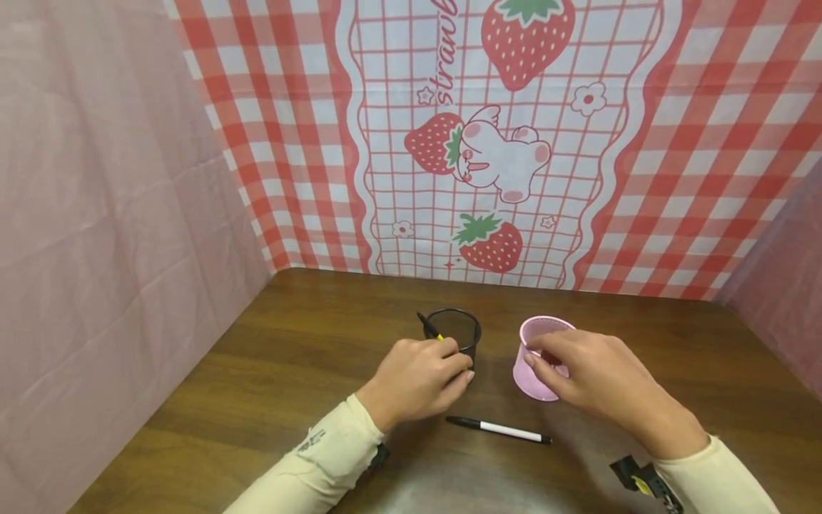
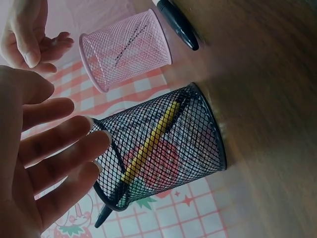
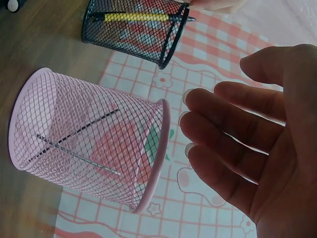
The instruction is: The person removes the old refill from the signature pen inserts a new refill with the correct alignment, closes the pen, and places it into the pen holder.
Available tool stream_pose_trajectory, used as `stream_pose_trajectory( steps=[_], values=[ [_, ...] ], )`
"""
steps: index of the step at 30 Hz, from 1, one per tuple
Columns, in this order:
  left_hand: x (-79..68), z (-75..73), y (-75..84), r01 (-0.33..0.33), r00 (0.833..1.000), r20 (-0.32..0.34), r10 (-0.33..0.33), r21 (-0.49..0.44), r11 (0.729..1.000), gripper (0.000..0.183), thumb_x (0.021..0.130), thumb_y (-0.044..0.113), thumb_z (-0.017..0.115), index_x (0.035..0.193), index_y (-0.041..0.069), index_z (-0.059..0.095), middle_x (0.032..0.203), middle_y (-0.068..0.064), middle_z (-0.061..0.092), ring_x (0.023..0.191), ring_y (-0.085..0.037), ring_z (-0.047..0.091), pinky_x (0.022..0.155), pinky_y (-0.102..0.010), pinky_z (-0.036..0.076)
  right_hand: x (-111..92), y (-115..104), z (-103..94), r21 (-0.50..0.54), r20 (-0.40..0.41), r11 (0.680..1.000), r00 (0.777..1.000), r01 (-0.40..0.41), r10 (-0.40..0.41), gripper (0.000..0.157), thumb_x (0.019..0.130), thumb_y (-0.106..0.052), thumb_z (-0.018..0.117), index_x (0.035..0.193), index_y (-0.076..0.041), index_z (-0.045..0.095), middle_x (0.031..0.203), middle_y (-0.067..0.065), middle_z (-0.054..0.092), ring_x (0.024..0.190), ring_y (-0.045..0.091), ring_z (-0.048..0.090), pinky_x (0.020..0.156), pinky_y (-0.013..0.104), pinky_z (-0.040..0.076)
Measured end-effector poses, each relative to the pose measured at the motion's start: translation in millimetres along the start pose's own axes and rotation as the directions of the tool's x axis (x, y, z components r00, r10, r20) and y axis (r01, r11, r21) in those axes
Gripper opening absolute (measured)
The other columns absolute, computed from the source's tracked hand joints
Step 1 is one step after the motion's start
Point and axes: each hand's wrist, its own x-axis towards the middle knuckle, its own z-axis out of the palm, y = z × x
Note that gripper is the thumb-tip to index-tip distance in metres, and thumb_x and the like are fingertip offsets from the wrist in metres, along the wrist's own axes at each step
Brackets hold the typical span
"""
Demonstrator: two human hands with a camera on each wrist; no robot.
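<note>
My left hand (image 1: 420,378) is at the near rim of a black mesh pen cup (image 2: 200,141), its fingers loosely bent and holding nothing. Inside that cup leans a yellow-and-black pen (image 2: 148,144), one dark end sticking out past the rim. Over the mouth of a pink mesh pen cup (image 3: 84,99) hovers my right hand (image 1: 604,375), fingers relaxed with nothing in them. Two thin dark stick-like shapes cross behind the pink mesh; I cannot tell what they are. On the table in front of the cups lies a white marker (image 1: 510,430) with black ends.
Both cups stand upright on the brown wooden table (image 1: 257,400), the pink one to the right of the black. A red-and-white strawberry cloth (image 1: 411,214) hangs behind, and a pale pink curtain (image 1: 115,214) borders the left side. Dark straps sit on both wrists.
</note>
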Motion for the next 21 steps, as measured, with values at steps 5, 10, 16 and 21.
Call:
stream_pose_trajectory(
  steps=[5,10,16,21],
  values=[
    [-1.8,0.8,1.3,0.006,0.997,0.071,-0.004,-0.018,1.000,0.018,0.095,0.033,0.061,0.092,0.022,0.076,0.077,0.009,0.063,0.062,-0.005,0.060,0.049,-0.027,0.050,0.5,-1.8,1.9,-0.006,0.020,1.000,1.000,0.000,0.000,0.021,0.085,-0.029,0.075,0.076,-0.029,0.057,0.064,-0.021,0.041,0.055,-0.002,0.038,0.048,0.023,0.036],
    [-4.9,1.2,2.4,0.008,0.992,0.123,-0.006,-0.018,1.000,0.017,0.095,0.035,0.062,0.089,0.024,0.074,0.078,0.012,0.066,0.064,-0.004,0.063,0.050,-0.027,0.051,-0.3,-1.2,3.9,-0.002,0.017,1.000,1.000,0.024,-0.024,0.023,0.084,-0.029,0.075,0.074,-0.030,0.055,0.064,-0.023,0.038,0.055,-0.003,0.036,0.046,0.023,0.034],
    [-4.5,-1.1,2.2,0.020,0.987,0.159,-0.016,-0.028,0.999,0.017,0.096,0.035,0.061,0.088,0.025,0.073,0.078,0.013,0.065,0.065,-0.004,0.063,0.050,-0.028,0.050,-0.6,-2.0,5.0,0.015,0.014,0.999,0.999,0.042,-0.043,0.023,0.083,-0.027,0.074,0.074,-0.031,0.053,0.064,-0.024,0.036,0.054,-0.003,0.035,0.047,0.023,0.033],
    [-3.3,-1.9,2.4,0.013,0.973,0.231,-0.007,-0.028,1.000,0.018,0.097,0.037,0.061,0.089,0.026,0.073,0.081,0.014,0.066,0.067,-0.003,0.063,0.050,-0.027,0.050,-0.6,-4.2,6.1,0.028,0.013,0.998,0.998,0.062,-0.062,0.021,0.082,-0.024,0.073,0.075,-0.031,0.054,0.066,-0.023,0.042,0.057,-0.002,0.040,0.047,0.025,0.038]
  ],
)
